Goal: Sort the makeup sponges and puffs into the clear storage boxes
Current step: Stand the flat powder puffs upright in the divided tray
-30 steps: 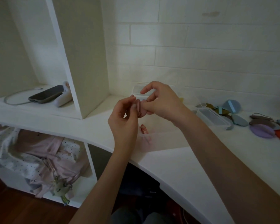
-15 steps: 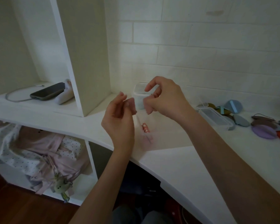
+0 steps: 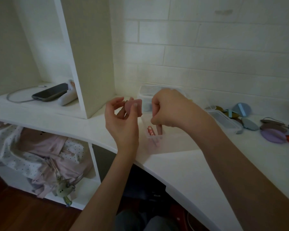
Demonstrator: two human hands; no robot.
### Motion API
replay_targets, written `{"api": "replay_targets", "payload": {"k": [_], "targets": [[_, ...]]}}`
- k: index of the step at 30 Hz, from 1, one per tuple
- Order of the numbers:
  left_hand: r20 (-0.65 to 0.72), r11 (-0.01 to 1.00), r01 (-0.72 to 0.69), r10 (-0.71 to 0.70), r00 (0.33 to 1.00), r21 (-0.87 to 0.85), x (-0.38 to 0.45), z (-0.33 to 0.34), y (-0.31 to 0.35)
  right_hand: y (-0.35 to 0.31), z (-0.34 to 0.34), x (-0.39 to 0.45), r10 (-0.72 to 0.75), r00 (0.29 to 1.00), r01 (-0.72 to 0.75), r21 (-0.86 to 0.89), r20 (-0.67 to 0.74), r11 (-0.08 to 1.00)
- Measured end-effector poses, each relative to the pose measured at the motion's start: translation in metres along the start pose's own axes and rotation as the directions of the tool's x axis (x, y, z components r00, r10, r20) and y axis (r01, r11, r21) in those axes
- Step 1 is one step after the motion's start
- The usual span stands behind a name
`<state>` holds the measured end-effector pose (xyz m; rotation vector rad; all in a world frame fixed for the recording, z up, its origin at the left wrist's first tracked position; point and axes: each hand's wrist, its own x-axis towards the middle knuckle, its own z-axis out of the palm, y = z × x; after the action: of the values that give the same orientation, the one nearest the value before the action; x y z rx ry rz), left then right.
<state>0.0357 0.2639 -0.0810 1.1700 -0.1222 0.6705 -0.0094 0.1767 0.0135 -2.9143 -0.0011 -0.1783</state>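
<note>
Both forearms are showing bare, no sleeves; left hand [image 3: 122, 120] and right hand [image 3: 169, 108] are wearing nothing.

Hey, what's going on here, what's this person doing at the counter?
A person is sorting makeup sponges at a white counter. The left hand pinches a flat pink sponge in the air. The right hand holds another pink piece over a small clear plastic box, which already has a patterned pink item inside. A lidded clear box and a pile of blue, purple and brown puffs wait to the right.
</note>
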Motion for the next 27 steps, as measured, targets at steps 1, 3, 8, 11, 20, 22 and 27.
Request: {"api": "replay_targets", "payload": {"k": [1,3,8,11,20,22,27], "targets": [[0.004,1.000,0.007,-0.007,1.000,-0.003,0.000,0.000,0.000,-0.001,0.001,0.000,-0.007,1.000,0.007,-0.009,-0.004,1.000],[0.017,1.000,0.001,0.000,1.000,-0.007,-0.002,0.000,0.002,-0.001,0.007,0.003,-0.017,1.000,0.018,-0.022,0.018,1.000],[0.032,1.000,-0.020,0.021,0.999,-0.003,-0.001,0.001,0.002,0.006,0.023,0.017,-0.029,0.998,0.030,0.022,-0.061,0.999],[0.041,1.000,0.001,-0.001,0.999,-0.007,0.000,0.000,-0.002,0.010,0.021,0.017,-0.022,0.998,0.026,0.062,-0.055,0.998],[0.042,0.999,-0.041,0.040,0.998,0.026,0.001,0.000,-0.004,0.009,0.021,0.011,-0.050,0.979,0.105,-0.279,0.199,0.954],[0.044,0.998,-0.052,0.051,0.998,0.036,0.001,0.001,-0.004,0.012,0.018,0.011,-0.045,0.965,0.105,-0.224,0.257,0.969],[0.048,0.996,-0.061,0.058,0.997,0.061,0.001,0.001,-0.004,0.010,0.014,0.009,-0.126,0.936,0.193,-0.181,0.329,0.964]]}}
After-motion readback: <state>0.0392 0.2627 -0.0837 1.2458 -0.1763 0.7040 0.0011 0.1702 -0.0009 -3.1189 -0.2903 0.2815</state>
